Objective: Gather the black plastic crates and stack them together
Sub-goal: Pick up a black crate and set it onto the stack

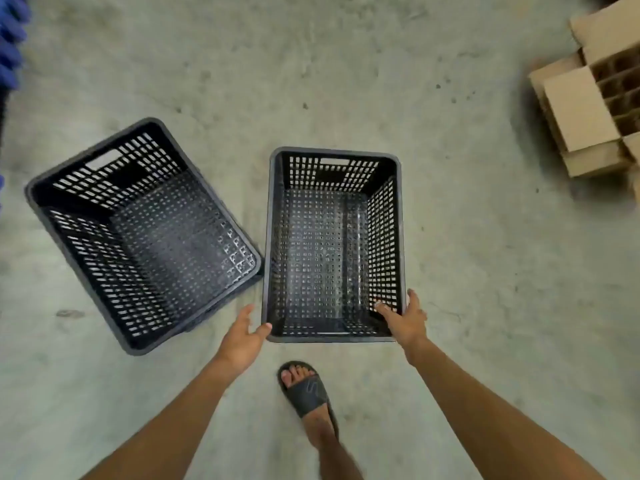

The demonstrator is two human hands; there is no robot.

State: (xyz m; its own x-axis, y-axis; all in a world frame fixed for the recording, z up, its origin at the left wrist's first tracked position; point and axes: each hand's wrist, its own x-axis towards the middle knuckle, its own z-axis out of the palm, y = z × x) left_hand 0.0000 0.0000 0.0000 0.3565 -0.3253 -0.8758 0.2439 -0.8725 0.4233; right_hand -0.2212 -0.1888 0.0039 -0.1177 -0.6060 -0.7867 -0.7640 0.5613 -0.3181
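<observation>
Two black perforated plastic crates lie open-side-up on the concrete floor. The left crate (pixel 142 233) is turned at an angle; its near right corner almost meets the right crate (pixel 332 244), which stands straight in front of me. My right hand (pixel 403 318) grips the right crate's near right corner, fingers hooked over the rim inside. My left hand (pixel 244 336) is spread open just outside that crate's near left corner, with the thumb tip at the rim.
An open cardboard box (pixel 595 95) with divider cells sits at the far right. Something blue (pixel 10 39) shows at the far left edge. My foot in a black sandal (pixel 306 393) stands just behind the right crate.
</observation>
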